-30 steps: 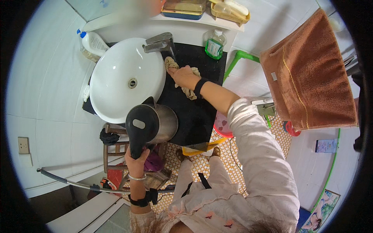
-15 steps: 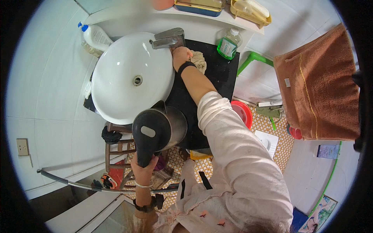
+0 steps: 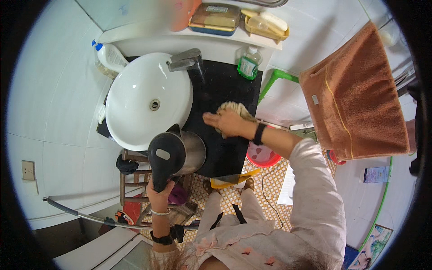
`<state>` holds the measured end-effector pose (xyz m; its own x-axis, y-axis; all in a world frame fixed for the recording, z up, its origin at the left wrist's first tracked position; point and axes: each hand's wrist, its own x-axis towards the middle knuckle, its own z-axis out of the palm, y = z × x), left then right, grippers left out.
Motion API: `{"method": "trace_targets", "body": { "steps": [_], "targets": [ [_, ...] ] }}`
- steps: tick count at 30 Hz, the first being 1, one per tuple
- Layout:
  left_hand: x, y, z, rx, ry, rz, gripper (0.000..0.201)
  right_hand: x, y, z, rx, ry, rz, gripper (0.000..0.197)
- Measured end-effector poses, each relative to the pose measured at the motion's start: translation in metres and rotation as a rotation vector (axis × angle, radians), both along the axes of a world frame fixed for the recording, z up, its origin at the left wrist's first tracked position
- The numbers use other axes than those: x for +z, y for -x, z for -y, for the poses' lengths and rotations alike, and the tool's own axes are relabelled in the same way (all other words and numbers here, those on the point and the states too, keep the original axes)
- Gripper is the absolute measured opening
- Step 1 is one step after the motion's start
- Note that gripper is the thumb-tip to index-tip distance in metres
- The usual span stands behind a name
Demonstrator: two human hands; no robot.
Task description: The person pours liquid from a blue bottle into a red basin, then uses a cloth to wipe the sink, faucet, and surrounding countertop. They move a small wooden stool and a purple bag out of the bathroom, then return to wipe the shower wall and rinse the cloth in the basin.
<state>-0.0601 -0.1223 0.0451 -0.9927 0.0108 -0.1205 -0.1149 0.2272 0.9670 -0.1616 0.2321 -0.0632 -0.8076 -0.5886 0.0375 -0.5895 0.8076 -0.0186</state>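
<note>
One crumpled beige cloth (image 3: 237, 108) lies beneath my right hand (image 3: 230, 123), fingers outstretched leftward. My left hand (image 3: 159, 191) grips a black-lidded steel kettle (image 3: 177, 154).

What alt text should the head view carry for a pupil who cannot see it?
A bare right hand rests on a crumpled beige cloth on a black countertop. The left hand holds a black-and-silver kettle by its handle, beside an oval white basin.

pale wrinkled shirt (image 3: 317, 198) — pink floral trim (image 3: 207, 243), black wristbands (image 3: 259, 134), light bracelet (image 3: 160, 212), pale trousers (image 3: 254, 207)
</note>
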Motion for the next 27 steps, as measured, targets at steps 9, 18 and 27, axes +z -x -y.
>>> {"method": "trace_targets", "body": {
  "steps": [9,18,27],
  "targets": [
    [0.002,-0.002,-0.003,0.004,-0.017,-0.002,0.028,-0.013,0.099,-0.049,-0.733,0.124,-0.291,0.049],
    [-0.002,-0.003,0.002,0.014,0.007,0.024,0.027,-0.034,0.161,-0.04,-0.571,0.305,-0.286,0.043],
    [0.005,-0.002,0.0,0.004,0.008,0.051,0.026,-0.011,0.001,0.003,-0.166,0.599,0.0,0.04]
  ]
}}
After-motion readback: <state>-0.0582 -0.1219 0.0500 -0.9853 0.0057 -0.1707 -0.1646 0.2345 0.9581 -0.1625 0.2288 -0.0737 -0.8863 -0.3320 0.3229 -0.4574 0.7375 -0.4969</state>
